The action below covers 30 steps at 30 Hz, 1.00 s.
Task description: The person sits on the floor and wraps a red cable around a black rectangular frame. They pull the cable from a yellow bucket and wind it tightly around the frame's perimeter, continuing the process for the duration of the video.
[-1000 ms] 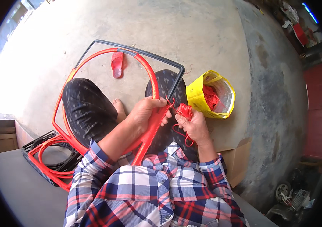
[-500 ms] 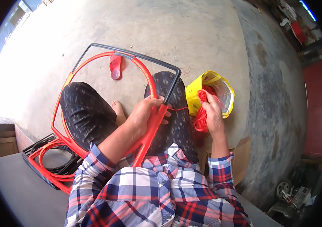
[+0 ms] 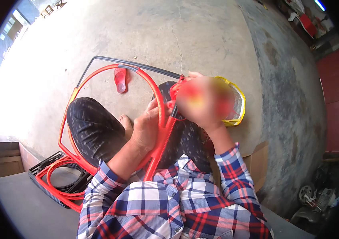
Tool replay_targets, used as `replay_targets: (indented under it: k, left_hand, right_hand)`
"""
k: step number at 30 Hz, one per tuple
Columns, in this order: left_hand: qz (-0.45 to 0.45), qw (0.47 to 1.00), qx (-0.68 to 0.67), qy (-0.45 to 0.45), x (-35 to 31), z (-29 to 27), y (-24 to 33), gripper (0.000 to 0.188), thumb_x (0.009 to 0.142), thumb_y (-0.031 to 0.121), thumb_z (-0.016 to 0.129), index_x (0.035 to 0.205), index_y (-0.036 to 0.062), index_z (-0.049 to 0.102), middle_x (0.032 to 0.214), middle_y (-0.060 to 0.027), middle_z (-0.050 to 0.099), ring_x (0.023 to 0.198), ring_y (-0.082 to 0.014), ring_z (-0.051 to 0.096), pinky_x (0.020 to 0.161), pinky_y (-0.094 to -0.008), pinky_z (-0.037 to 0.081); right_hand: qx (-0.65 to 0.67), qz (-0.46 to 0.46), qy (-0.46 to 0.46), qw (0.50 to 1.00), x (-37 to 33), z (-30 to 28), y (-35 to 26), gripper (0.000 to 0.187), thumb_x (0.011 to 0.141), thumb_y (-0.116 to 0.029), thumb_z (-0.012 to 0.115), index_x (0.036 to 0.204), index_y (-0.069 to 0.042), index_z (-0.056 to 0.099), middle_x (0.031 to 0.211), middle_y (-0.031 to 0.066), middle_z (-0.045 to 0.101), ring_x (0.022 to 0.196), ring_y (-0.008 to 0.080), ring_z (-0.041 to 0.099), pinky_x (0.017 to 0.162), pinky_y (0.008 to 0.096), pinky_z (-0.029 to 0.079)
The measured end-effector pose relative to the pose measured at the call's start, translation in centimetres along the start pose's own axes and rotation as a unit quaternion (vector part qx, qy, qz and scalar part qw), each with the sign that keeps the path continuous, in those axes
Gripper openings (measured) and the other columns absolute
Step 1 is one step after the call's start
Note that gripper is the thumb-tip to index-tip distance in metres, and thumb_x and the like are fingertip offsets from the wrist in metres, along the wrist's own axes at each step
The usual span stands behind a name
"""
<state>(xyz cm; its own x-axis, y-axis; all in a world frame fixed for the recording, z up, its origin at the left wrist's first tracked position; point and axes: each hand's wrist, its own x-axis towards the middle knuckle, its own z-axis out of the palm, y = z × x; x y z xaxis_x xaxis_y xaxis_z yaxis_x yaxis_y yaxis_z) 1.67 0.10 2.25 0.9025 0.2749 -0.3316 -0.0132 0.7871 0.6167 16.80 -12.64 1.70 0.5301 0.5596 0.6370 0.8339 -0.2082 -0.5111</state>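
Note:
A black wire frame (image 3: 137,63) with a ring (image 3: 152,81) inside it rests over my lap. Most of the ring and the lower frame are wound in red cord, with black metal bare along the far side. My left hand (image 3: 144,129) is closed round the frame's right side, beside the flat red wrapped part (image 3: 162,137). A loose bundle of red cord (image 3: 174,92) is in my right hand (image 3: 205,105), up against the frame's right upright. That hand is partly blurred, and some of its fingers are hidden.
Behind my right hand stands a yellow bag (image 3: 240,101) with a silvery lining. Similar black and red frames (image 3: 54,195) lie on the grey seat at my left. A red slipper (image 3: 120,79) is on the concrete floor; a cardboard box (image 3: 257,163) stands at my right.
My right hand has moved left and up with the red cord bundle, from beside the yellow bag to the frame's upright. My left hand stays on the frame, shifted slightly left.

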Motion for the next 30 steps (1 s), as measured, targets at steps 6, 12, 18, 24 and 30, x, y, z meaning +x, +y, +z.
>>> replay_targets:
  k: [6, 12, 18, 24, 30]
  left_hand:
    - [-0.053, 0.998, -0.026, -0.030, 1.0, -1.8, -0.5, 0.060, 0.085, 0.043, 0.057, 0.123, -0.0030, 0.058, 0.117, -0.0145, 0.064, 0.107, -0.0236, 0.062, 0.098, -0.0339, 0.046]
    - [-0.087, 0.994, 0.044, 0.053, 1.1, -0.4, -0.4, 0.036, 0.091, 0.026, 0.062, 0.116, 0.0000, 0.060, 0.103, -0.0114, 0.068, 0.095, -0.0206, 0.065, 0.084, -0.0294, 0.051]
    - [-0.157, 0.980, 0.117, 0.036, 1.2, -2.0, -0.3, 0.013, 0.096, 0.014, 0.059, 0.102, 0.0022, 0.057, 0.087, -0.0134, 0.069, 0.071, -0.0194, 0.067, 0.061, -0.0310, 0.054]
    - [-0.171, 0.976, 0.130, 0.041, 1.3, -1.9, -0.1, 0.013, 0.098, 0.014, 0.057, 0.100, 0.0017, 0.058, 0.080, -0.0130, 0.068, 0.063, -0.0197, 0.066, 0.056, -0.0302, 0.053]
    - [-0.172, 0.976, 0.127, 0.029, 1.4, -1.7, -0.5, 0.015, 0.099, 0.016, 0.057, 0.099, 0.0006, 0.060, 0.080, -0.0130, 0.069, 0.062, -0.0198, 0.066, 0.055, -0.0304, 0.053]
  right_hand:
    - [-0.037, 0.096, -0.115, 0.988, -3.8, -1.0, -1.5, 0.037, 0.072, -0.024, 0.082, 0.097, -0.002, 0.065, 0.109, 0.0151, 0.062, 0.105, 0.0334, 0.057, 0.094, 0.0437, 0.046]
    - [0.115, 0.152, -0.078, 0.979, -5.1, 0.6, 0.1, 0.035, 0.078, -0.022, 0.072, 0.101, 0.004, 0.066, 0.111, 0.0150, 0.064, 0.104, 0.0340, 0.062, 0.096, 0.0400, 0.047]
    - [0.570, 0.256, -0.026, 0.780, -8.1, -6.6, -0.5, 0.047, 0.076, -0.008, 0.048, 0.118, 0.003, 0.066, 0.114, 0.0199, 0.068, 0.106, 0.0342, 0.065, 0.101, 0.0455, 0.046]
    - [0.699, 0.206, 0.026, 0.684, -10.9, -17.4, 1.4, 0.043, 0.095, -0.034, 0.056, 0.127, -0.005, 0.057, 0.078, 0.0073, 0.061, 0.064, 0.0185, 0.054, 0.081, 0.0433, 0.050]
    - [0.527, 0.355, 0.214, 0.742, -9.6, -12.4, 0.6, 0.031, 0.095, -0.013, 0.057, 0.124, -0.003, 0.054, 0.087, 0.0045, 0.057, 0.069, 0.0141, 0.056, 0.064, 0.0291, 0.048]
